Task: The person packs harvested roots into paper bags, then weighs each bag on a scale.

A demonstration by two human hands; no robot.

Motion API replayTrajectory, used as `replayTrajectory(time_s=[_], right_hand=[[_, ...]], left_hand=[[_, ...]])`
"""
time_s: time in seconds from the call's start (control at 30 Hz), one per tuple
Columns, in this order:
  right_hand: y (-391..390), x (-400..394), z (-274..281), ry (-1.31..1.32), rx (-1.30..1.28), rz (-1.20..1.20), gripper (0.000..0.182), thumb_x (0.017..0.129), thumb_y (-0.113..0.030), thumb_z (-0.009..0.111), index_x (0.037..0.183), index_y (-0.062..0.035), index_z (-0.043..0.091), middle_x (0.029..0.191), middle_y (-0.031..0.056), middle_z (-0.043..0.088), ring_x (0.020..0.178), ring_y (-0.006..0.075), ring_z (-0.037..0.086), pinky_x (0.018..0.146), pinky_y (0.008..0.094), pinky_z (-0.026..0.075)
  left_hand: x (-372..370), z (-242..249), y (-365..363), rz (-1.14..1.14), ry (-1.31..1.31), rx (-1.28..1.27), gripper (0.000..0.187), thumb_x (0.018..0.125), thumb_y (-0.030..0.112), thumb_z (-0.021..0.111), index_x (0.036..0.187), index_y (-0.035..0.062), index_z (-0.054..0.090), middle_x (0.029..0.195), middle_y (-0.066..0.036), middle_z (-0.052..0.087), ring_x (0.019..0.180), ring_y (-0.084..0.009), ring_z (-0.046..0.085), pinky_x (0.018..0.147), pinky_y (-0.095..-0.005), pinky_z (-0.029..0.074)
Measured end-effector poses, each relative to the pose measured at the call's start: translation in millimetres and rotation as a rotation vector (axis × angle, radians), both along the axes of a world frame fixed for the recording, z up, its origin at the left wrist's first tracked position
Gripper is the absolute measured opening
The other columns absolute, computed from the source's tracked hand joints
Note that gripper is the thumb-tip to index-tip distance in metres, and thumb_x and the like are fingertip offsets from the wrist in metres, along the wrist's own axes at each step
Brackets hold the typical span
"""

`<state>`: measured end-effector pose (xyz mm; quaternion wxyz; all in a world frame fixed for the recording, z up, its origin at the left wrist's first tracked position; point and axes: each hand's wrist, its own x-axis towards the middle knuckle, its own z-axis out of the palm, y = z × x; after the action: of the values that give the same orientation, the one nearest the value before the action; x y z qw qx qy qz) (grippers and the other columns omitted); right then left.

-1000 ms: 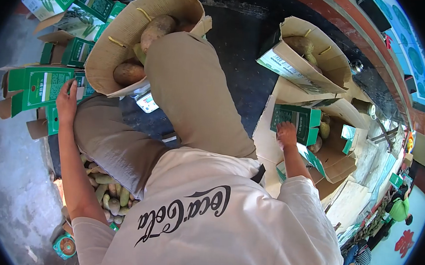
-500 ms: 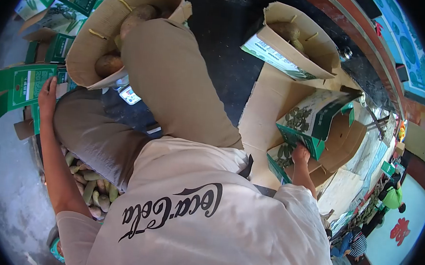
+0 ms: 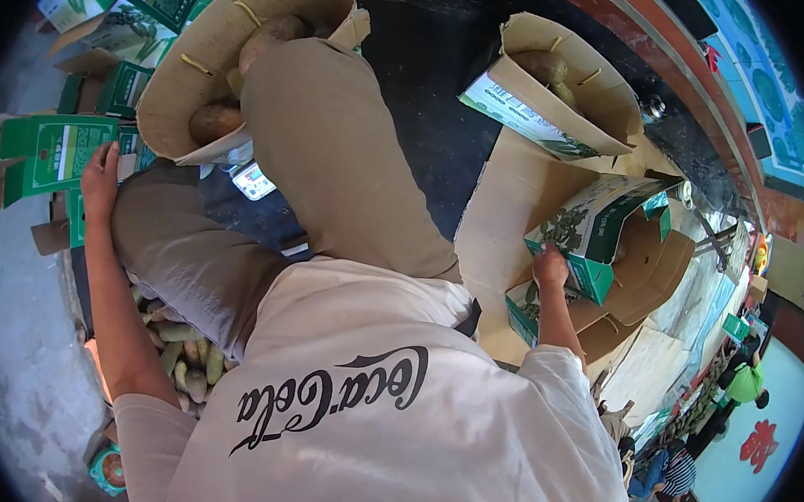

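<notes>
Right hand (image 3: 550, 264) grips near lower corner of green printed carton (image 3: 590, 229), fingers closed on edge; carton tilted, open, right of person's legs, above flattened cardboard sheets (image 3: 508, 202). Left hand (image 3: 100, 183) spread flat on folded green box (image 3: 50, 150), far left on floor. Judgement: carton light, stiff but crushable at flaps; hold at corner or folded edge, not loose flap. Paper bag with tubers (image 3: 211, 70) between knees.
</notes>
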<state>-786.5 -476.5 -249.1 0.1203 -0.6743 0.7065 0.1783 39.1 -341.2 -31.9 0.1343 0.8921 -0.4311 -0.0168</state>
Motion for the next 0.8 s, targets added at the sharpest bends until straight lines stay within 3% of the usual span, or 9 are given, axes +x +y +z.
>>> replayTrajectory(time_s=[0.17,0.6,0.8], right_hand=[[-21,17,2,0.018,-0.096,-0.186,0.019,0.088,-0.020,0.048,0.100,-0.0131,0.060,0.090,0.0175,0.067,0.085,0.0362,0.066,0.073,0.0467,0.053],[-44,-29,3,-0.069,-0.195,-0.170,0.019,0.084,-0.014,0.051,0.094,-0.0165,0.066,0.091,0.0154,0.068,0.086,0.0342,0.066,0.073,0.0439,0.052],[-84,-92,-7,-0.117,-0.297,-0.205,0.018,0.082,-0.018,0.053,0.089,-0.0177,0.070,0.088,0.0131,0.068,0.081,0.0363,0.065,0.070,0.0459,0.052]], left_hand=[[2,-1,8,0.023,-0.006,-0.037,0.043,0.093,0.038,0.053,0.112,0.0013,0.063,0.105,-0.023,0.064,0.100,-0.0346,0.062,0.086,-0.0368,0.046],[18,-5,14,0.055,0.026,0.022,0.044,0.092,0.040,0.053,0.113,0.0020,0.063,0.102,-0.023,0.065,0.097,-0.0342,0.063,0.085,-0.0372,0.046],[29,-8,37,0.101,-0.014,0.022,0.043,0.093,0.040,0.052,0.111,0.0027,0.064,0.098,-0.022,0.065,0.094,-0.0339,0.064,0.082,-0.0373,0.047]])
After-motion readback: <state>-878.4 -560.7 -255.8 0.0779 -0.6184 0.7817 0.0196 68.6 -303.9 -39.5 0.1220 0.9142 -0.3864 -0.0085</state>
